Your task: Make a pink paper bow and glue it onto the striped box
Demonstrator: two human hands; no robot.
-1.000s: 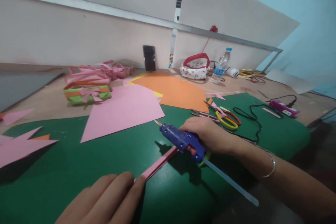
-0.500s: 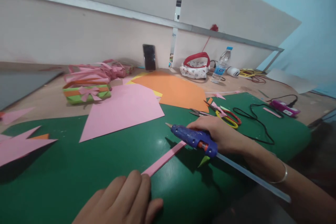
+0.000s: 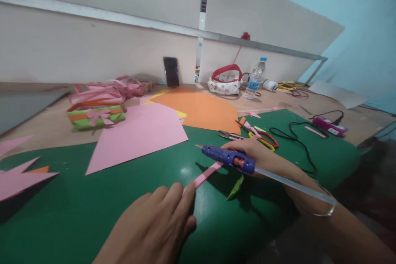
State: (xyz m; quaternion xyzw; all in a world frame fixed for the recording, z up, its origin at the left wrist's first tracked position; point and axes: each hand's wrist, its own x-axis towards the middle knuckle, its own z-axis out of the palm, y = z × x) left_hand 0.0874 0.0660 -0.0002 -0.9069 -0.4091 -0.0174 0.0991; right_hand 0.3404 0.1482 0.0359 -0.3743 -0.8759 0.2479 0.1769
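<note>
My right hand (image 3: 255, 152) is wrapped round a blue glue gun (image 3: 227, 159), its nozzle pointing left and a long clear glue stick (image 3: 293, 185) coming out of its back. Beneath the gun a narrow pink paper strip (image 3: 206, 174) runs down to my left hand (image 3: 161, 218), whose fingers lie together over the strip's near end on the green mat (image 3: 130, 198). A small green paper piece (image 3: 235, 188) shows below the gun; what bears it is hidden.
Pink sheet (image 3: 139, 136) and orange sheet (image 3: 201, 111) lie ahead. Scissors (image 3: 262, 140) are beyond my right hand. A green-orange paper basket (image 3: 95, 116), phone (image 3: 171, 71), pouch (image 3: 225, 80) and bottle (image 3: 255, 80) stand behind. A black cord reaches a purple power strip (image 3: 330, 126).
My left hand has moved right and up along the strip, covering more of it. The green piece shows more fully below the gun. The whole view has shifted slightly.
</note>
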